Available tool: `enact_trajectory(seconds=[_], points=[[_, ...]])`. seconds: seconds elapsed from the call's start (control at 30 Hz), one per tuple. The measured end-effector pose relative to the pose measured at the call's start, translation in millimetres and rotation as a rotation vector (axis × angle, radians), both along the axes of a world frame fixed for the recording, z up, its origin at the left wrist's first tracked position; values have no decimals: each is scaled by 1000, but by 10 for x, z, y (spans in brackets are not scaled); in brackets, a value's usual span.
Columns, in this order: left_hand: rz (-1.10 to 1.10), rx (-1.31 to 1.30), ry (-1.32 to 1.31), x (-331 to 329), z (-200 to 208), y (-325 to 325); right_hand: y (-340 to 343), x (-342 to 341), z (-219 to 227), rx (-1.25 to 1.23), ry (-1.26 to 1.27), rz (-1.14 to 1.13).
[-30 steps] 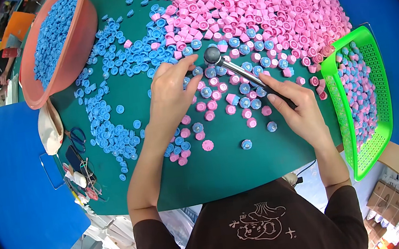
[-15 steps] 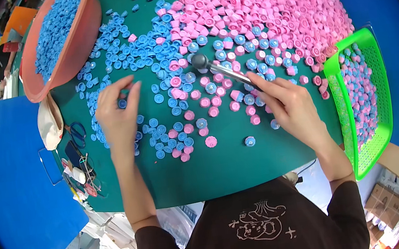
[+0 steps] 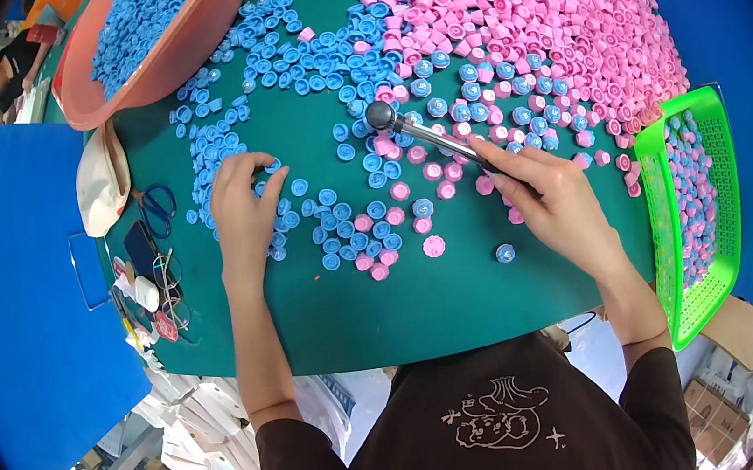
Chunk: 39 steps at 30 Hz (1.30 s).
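Observation:
My left hand (image 3: 243, 204) is low over a scatter of small round blue caps (image 3: 330, 222) on the green table (image 3: 387, 318). Its thumb and index fingertips close around one blue cap (image 3: 273, 166). In my right hand (image 3: 551, 190) is a small hammer (image 3: 440, 140) with a metal shaft and a dark rounded head. The head points to the far left and hangs over loose pieces; whether it touches any I cannot tell. Around it lie pink fluted cups (image 3: 432, 172), and several blue-topped pieces (image 3: 479, 112) with a pale bead in the middle.
A large pink heap (image 3: 517, 2) covers the far right. A salmon basin (image 3: 224, 28) of blue caps stands far left, a green basket (image 3: 672, 264) of blue-and-pink pieces at right. Scissors (image 3: 157, 210), a phone (image 3: 141, 250) and a cloth pouch (image 3: 98, 189) lie at left.
The view has shifted, so the table things sit farther right. My left hand has come nearer to me over the blue caps and closed on one. My right hand keeps holding the hammer.

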<state>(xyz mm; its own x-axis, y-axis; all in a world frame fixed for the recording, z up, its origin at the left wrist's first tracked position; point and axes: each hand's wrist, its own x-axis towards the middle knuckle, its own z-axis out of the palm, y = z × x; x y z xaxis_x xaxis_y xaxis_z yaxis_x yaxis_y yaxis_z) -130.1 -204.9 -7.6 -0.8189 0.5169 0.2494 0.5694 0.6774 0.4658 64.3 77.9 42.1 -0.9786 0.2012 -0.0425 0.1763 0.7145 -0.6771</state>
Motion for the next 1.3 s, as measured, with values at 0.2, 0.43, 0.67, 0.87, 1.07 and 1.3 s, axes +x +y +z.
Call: enact_trajectory(seconds=[0.2,0.43,0.67,0.87,1.07,1.3], points=[[-13,83,-7,-40,-12,93,-28,-1,4,0,-20,-11],[-124,35,5,-56,-45,179,265,111,73,-166,-36,-178],[68,88,-159,-202,-127,256,610,289,-34,-269,143,-370],[27,93,-123,-299,-158,190,836,287,-23,-228,98,-445],[-55,147,-157,-385,68,719,879,99,-66,-315,37,-417],[-622,163,-52,-479,172,2104,886,-33,-104,-219,75,-351]])
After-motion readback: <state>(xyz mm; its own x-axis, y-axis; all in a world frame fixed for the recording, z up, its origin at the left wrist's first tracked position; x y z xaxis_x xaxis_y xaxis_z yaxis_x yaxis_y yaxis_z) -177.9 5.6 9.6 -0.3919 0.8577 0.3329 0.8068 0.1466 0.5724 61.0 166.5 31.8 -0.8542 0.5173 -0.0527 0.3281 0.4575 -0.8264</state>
